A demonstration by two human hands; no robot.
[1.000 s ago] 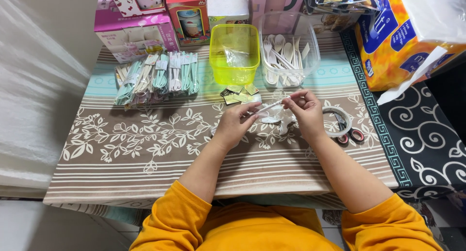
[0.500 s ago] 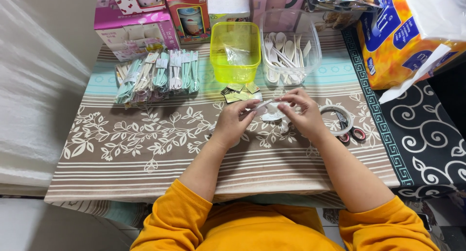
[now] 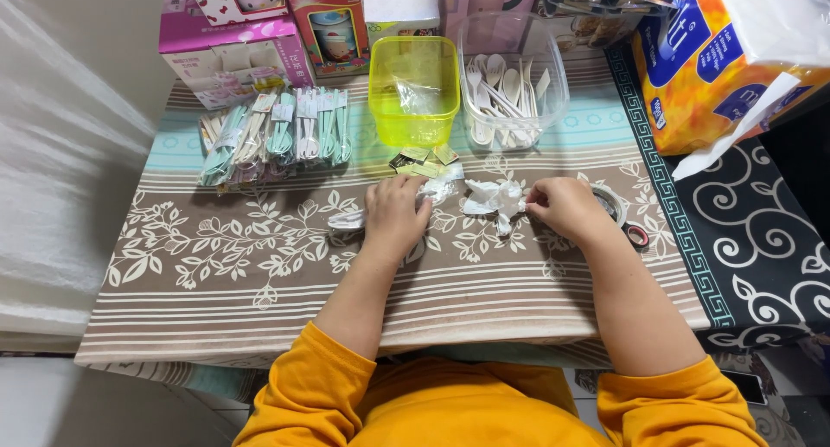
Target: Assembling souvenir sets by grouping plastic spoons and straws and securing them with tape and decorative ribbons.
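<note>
The person in orange sleeves is leaning over the surface (image 3: 259,300), which is wearing a striped, leaf-patterned cloth. The left hand (image 3: 393,215) is lying knuckles up, its grip curled down over a clear plastic wrapper (image 3: 347,220) whose end is sticking out to the left of it; how tightly the fingers are closing I cannot tell, since they are tucked under the palm. Just to the right of that grip, the right hand (image 3: 564,207) is pinching the edge of a crumpled white wrapper (image 3: 494,198) with thumb and fingertips closed on it, the wrapper sitting between the two hands. Close behind the right grip a roll of clear tape (image 3: 614,203) and red-handled scissors (image 3: 637,235) are lying, partly hidden by the wrist. Just beyond the left grip a few small greenish packets (image 3: 424,158) are lying loose. Farther out, a yellow-green plastic tub (image 3: 414,88) is standing beside a clear tub of white plastic cutlery (image 3: 512,88), and off to the left a row of bagged cutlery sets (image 3: 277,131) is lying. Cartons (image 3: 233,36) are lining the far edge.
</note>
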